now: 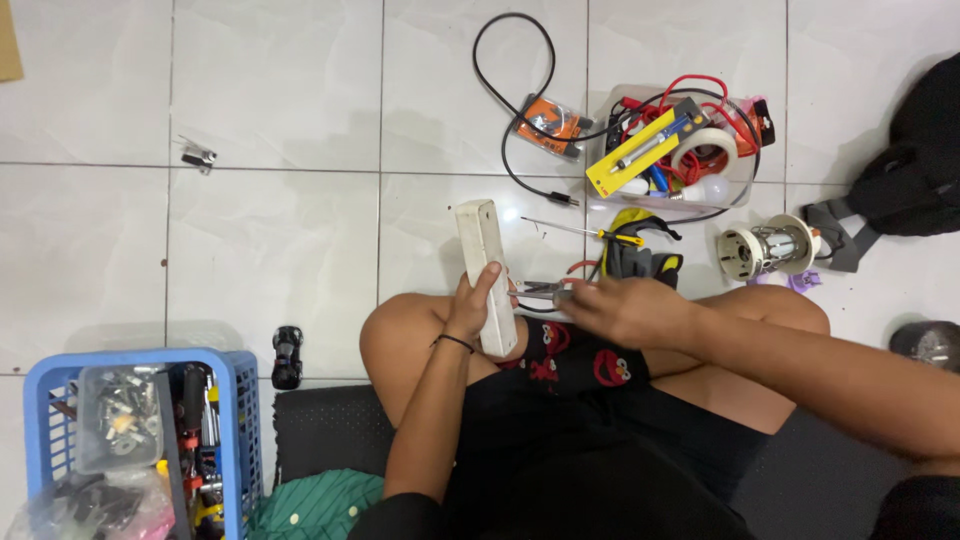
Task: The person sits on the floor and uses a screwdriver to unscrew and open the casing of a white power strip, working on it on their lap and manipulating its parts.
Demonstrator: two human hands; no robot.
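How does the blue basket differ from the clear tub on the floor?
The blue basket is opaque plastic with slotted walls; the clear tub is see-through. The basket sits near the person's left side and holds small tools and a clear box of hardware; the tub lies farther off on the right, past the right hand, holding red and black wires, a tape roll and a yellow card pack. Both are open-topped and full.

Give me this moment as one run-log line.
left hand: grips white power strip | right hand: holds pliers at strip's side | nearby: screwdriver, blue basket
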